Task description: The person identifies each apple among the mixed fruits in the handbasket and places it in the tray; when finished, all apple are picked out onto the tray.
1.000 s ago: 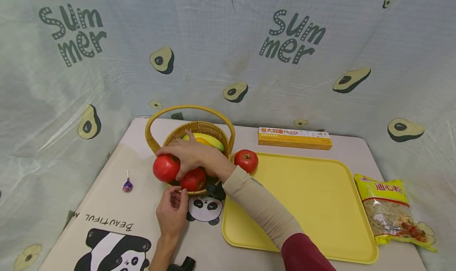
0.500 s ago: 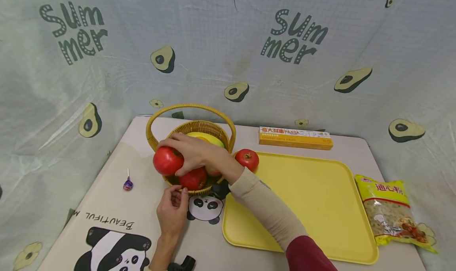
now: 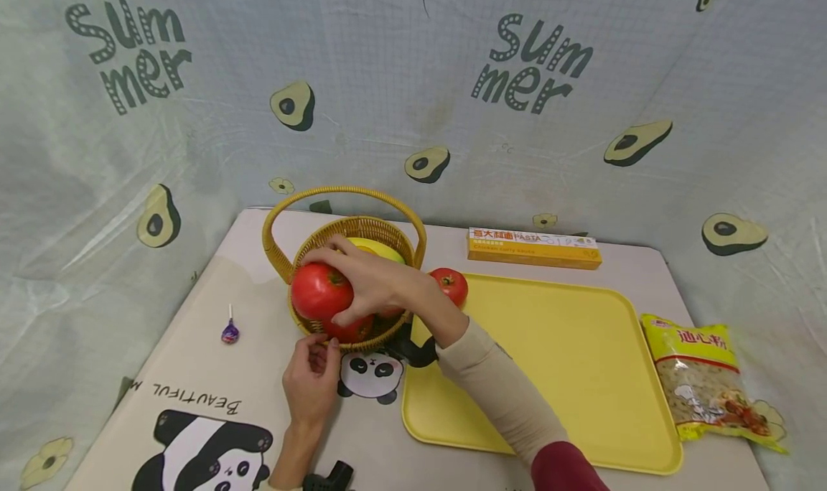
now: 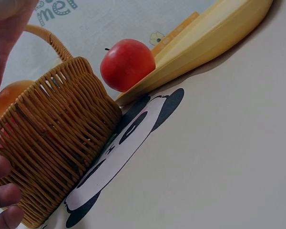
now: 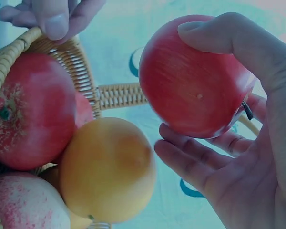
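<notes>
My right hand [image 3: 377, 279] grips a red apple [image 3: 319, 292] between thumb and fingers, holding it over the left front of the wicker basket [image 3: 278, 258]. In the right wrist view, this apple [image 5: 190, 81] shows beside the basket's fruit, with its dark stem towards the palm. My left hand [image 3: 311, 383] pinches the basket's front rim with thumb and finger. Inside lie another red apple [image 5: 43, 109], an orange [image 5: 107, 169], a pink-speckled pale fruit [image 5: 28, 202] and yellow fruit [image 3: 385, 250] at the back, partly hidden by my right hand.
A yellow tray [image 3: 549, 369] lies right of the basket, with a red apple [image 3: 452, 284] at its back left corner. Behind it stands a pasta box [image 3: 533, 250]; a bag of pasta [image 3: 704, 376] lies at the right. A lollipop [image 3: 230, 329] lies left of the basket.
My right hand has lifted the gripped apple slightly and brought it from the basket's left edge rightward over the basket. The left hand has stayed at the front rim.
</notes>
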A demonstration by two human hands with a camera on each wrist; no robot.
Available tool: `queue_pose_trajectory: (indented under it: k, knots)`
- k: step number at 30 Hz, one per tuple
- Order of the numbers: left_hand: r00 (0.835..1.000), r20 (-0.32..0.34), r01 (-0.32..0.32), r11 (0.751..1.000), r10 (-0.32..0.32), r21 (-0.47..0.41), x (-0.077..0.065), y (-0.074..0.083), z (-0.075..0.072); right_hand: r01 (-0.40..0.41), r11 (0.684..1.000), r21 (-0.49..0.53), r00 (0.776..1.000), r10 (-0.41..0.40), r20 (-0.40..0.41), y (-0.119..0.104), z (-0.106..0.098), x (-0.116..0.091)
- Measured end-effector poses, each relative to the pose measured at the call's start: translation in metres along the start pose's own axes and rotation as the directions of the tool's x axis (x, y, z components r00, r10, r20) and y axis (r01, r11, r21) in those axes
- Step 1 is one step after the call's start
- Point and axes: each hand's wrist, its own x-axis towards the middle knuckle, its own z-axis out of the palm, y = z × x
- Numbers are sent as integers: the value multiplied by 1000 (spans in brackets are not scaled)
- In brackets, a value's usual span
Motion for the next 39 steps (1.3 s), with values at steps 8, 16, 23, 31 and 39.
queue_pose_trajectory:
  k: [8,16,23,31,39]
  knots:
    - [1000,1,5,1000,-5,14,0,1,1,7,998,60,999,-4,-48,5,-2,-22]
    - [1000,3,-1,1000,1,1,0,1,0,55,998,34,992,-50,-120,7,0,-43]
    - [1000,5,1,1000,-1,-1,0,2,0,74,997,-7,982,-74,-173,9,5,-59]
    - [1000,11,4,1000,-4,-11,-1,1,0,-5,990,-139,966,-31,-257,8,10,-76]
    - [1000,16,11,1000,-10,-24,-1,1,1,-82,995,-53,959,64,-276,12,16,-94]
